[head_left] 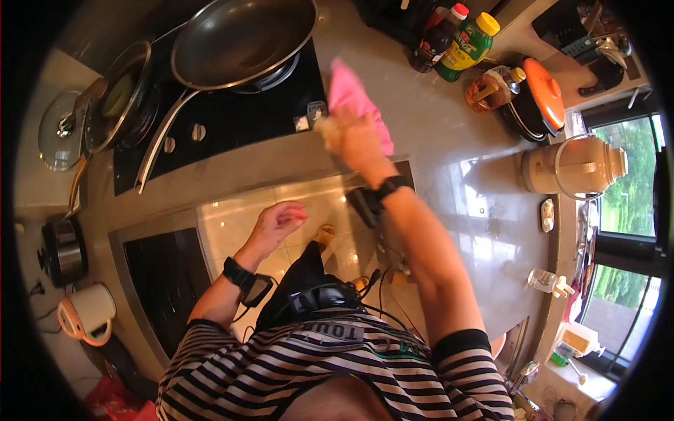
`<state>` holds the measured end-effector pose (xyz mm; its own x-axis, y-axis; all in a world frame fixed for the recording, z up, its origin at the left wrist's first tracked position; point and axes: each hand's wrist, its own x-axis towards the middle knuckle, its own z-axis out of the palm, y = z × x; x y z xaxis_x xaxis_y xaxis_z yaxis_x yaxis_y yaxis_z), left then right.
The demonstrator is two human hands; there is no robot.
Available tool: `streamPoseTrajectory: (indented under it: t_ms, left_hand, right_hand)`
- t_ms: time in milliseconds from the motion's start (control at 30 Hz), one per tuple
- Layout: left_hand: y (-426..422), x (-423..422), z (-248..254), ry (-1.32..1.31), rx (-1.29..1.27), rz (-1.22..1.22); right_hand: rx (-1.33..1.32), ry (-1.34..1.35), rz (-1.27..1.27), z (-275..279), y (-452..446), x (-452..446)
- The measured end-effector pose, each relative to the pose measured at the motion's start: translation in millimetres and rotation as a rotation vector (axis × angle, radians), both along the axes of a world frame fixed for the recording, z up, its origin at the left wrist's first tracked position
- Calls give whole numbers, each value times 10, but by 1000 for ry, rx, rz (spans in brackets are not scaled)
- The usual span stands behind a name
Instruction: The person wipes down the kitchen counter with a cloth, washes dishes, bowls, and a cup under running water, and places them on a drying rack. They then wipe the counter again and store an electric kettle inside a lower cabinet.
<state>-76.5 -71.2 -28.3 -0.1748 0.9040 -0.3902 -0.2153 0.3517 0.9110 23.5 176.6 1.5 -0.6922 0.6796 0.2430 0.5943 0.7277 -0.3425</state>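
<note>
My right hand (pixel 357 144) grips a pink cloth (pixel 358 98) at the right edge of the black cooktop (pixel 232 133). Part of the cloth spreads out beyond my fingers over the grey counter, and both are smeared by motion. My left hand (pixel 276 226) hangs in front of the counter, above the floor, with its fingers loosely bent and nothing in it. Beside the right hand, small pale and silvery pieces (pixel 309 117) lie on the cooktop's corner; I cannot make out what they are. A large frying pan (pixel 246 42) sits on the far burner.
To the left are a second pan (pixel 121 98), a glass lid (pixel 60 130) and a kettle (pixel 88 312). Sauce bottles (pixel 468 46), an orange-lidded pot (pixel 544 95) and a beige thermos (pixel 572 166) stand at the right. A glass bottle (pixel 544 281) lies near the window.
</note>
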Motion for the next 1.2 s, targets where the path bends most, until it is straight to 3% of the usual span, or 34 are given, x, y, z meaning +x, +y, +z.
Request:
streamPoseTrajectory:
  t_ms: [167,200,267,300,567,633,667,700,767,833,933,1033,1067,1200]
  left_hand:
    - [43,-77,-14,-51,-45,8]
    - [62,-66,4,-46,-37,1]
    - [99,-16,50,-37,-19,-13]
    - [129,-8,88,-38,-9,-30]
    - [197,-61,75,-75,15,-110]
    - [280,-89,90,-60,13,-100]
    - [325,-111,83,-61,12,-99]
    - [361,-115,84,-62,12,-98]
    - [388,-89,194,-38,15,-139]
    - [491,-19,264,-27,11,-183]
    - [718,88,259,-32,-9,-246]
    - [806,227,274,-31,-32,-307]
    - [860,320,308,-26,-40,-336]
    - [965,654,363,-5,-74,-422]
  right_hand:
    - [26,-117,-5,-140,131,140]
    - [190,-175,-81,-295,243,242]
    - [-15,-186,-259,-153,335,684]
    - [92,-253,-325,-244,413,970]
    - [-88,-314,-997,-243,-41,3051]
    - [-53,-265,-1016,-465,-135,3366]
    - [86,-313,-1035,-685,-143,3517]
    - [155,-365,-1007,-802,-165,3641]
    - [-84,-259,-1015,-457,-177,3521]
    - [155,-17,-895,-310,17,3353]
    - [101,163,-868,111,388,2532]
    - [12,86,-535,181,525,1733]
    - [148,-29,-391,-259,675,1524]
    - [-92,-68,-370,-236,1087,1377]
